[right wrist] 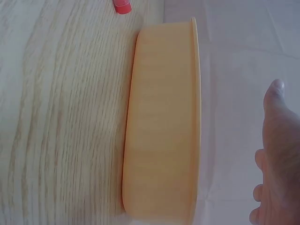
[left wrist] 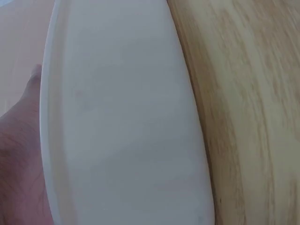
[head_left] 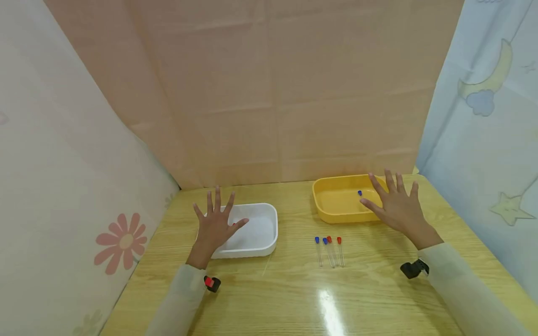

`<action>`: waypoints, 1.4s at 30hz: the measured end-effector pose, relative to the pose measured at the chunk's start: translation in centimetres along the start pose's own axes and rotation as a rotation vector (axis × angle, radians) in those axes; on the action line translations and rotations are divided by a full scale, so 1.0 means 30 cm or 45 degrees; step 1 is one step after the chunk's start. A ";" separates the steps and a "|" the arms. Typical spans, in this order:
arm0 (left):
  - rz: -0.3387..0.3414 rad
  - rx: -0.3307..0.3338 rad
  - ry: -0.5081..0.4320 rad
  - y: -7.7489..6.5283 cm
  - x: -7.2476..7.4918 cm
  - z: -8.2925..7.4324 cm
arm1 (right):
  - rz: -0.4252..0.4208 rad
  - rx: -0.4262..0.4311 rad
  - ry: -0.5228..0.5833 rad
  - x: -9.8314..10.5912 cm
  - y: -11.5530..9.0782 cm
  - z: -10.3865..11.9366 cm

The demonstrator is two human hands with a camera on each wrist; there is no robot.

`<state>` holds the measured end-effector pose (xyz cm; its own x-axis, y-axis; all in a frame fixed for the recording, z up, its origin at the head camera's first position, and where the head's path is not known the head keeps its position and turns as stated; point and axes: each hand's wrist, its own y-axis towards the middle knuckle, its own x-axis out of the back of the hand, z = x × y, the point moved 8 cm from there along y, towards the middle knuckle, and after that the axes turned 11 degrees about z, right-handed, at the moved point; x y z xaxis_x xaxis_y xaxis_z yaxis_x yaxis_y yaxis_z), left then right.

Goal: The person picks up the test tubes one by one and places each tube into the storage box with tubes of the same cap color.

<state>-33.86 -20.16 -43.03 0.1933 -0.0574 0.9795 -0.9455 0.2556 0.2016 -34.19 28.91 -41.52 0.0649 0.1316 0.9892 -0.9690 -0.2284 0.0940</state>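
Note:
My left hand (head_left: 214,228) is spread over the left part of a white tray (head_left: 260,233), fingers straight and holding nothing. A bit of red (head_left: 234,224) shows in that tray beside the thumb; the rest is hidden behind the hand. Over the right end of a yellow tray (head_left: 336,201), my right hand (head_left: 399,210) is also spread, with nothing in it. A blue cap (head_left: 359,192) shows inside the yellow tray. Between the hands lie several thin clear tubes (head_left: 330,254), two with blue caps and two with red caps. One red cap (right wrist: 123,6) appears in the right wrist view.
Both trays stand on a light wood-grain table (head_left: 269,298). A tan cloth (head_left: 273,93) hangs behind it. Patterned sheets flank the left side (head_left: 63,163) and the right side (head_left: 483,154). Each wrist carries a small dark camera strap.

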 end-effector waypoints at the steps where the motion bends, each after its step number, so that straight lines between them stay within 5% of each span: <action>1: 0.008 0.002 0.002 -0.001 -0.001 0.000 | 0.002 0.002 0.004 -0.002 -0.001 0.000; 15: 0.141 -0.009 -0.145 -0.016 -0.010 0.032 | -0.062 0.107 0.001 -0.021 -0.067 0.047; 24: 0.121 -0.061 -0.335 -0.042 -0.013 0.066 | -0.110 0.217 0.056 -0.015 -0.102 0.116; 42: 0.103 -0.060 -0.494 -0.096 -0.004 0.147 | -0.278 0.366 0.185 0.008 -0.185 0.225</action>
<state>-32.31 -25.16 -43.76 -0.0034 -0.3932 0.9194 -0.9389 0.3176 0.1324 -27.20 23.69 -41.06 0.2080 0.3380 0.9179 -0.8283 -0.4383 0.3490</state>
